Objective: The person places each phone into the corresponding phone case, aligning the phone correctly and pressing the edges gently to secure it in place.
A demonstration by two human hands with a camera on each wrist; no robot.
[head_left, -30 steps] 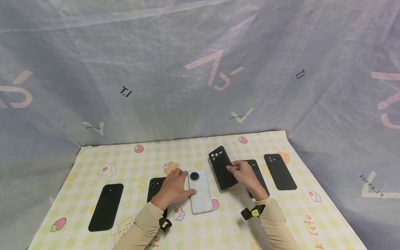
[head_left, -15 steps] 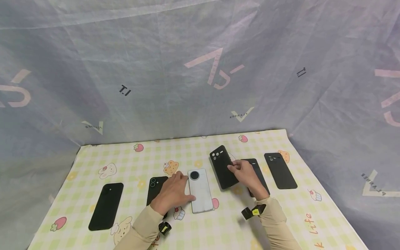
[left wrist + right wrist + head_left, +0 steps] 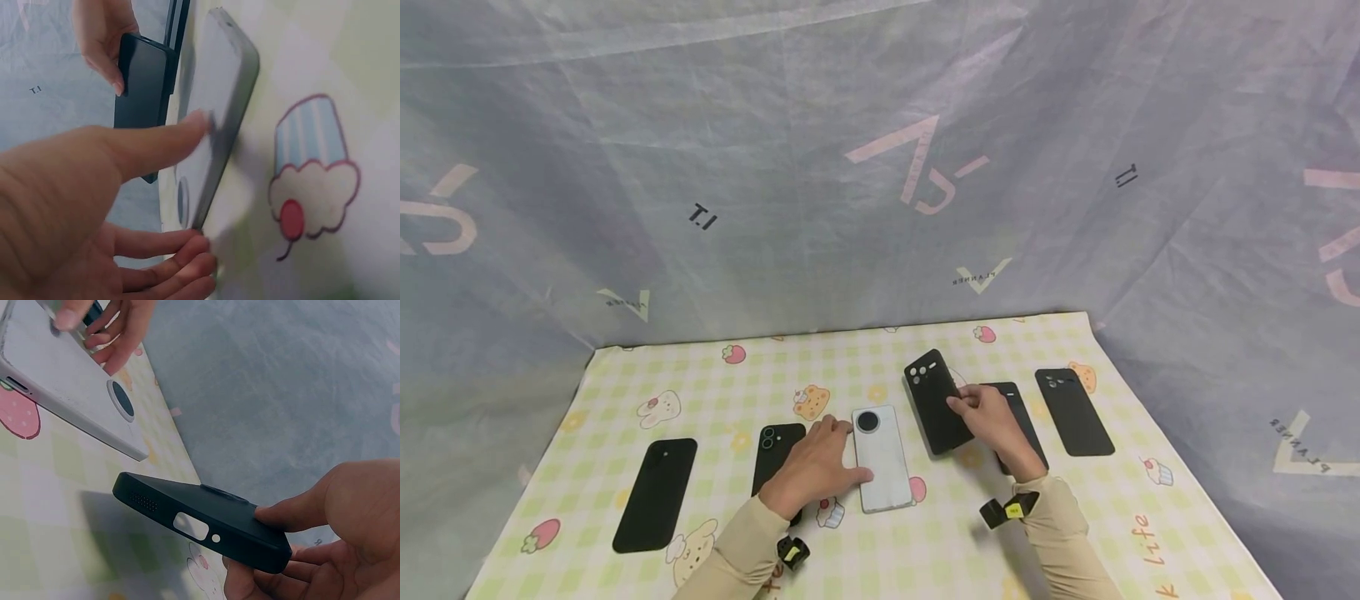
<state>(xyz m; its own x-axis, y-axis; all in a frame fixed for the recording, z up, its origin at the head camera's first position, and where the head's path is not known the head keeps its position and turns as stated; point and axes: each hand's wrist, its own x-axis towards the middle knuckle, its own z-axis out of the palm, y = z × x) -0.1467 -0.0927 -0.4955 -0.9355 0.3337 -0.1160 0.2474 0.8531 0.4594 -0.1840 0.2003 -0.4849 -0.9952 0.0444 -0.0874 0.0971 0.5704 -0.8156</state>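
A white phone (image 3: 887, 471) with a round dark camera ring lies back up at the table's middle. My left hand (image 3: 816, 462) is at its left side, the thumb at the phone's edge and the relaxed fingers near its camera end, as the left wrist view shows. Beneath that forearm a dark phone (image 3: 769, 457) with two lenses is partly hidden. My right hand (image 3: 990, 415) pinches a black phone case (image 3: 936, 408) by its right edge, thumb on the back. Tilted above the cloth, the case (image 3: 200, 515) shows its port cutout and speaker holes in the right wrist view.
Another black phone-shaped item (image 3: 1028, 429) lies partly behind my right hand. At the right is a black piece with camera cutouts (image 3: 1073, 414); at far left, a black phone-shaped item (image 3: 655, 496). A grey curtain (image 3: 820, 208) stands behind the patterned tablecloth (image 3: 715, 400).
My left thumb has shifted very slightly along the white phone's left edge. The right hand still holds the phone case in nearly the same spot.
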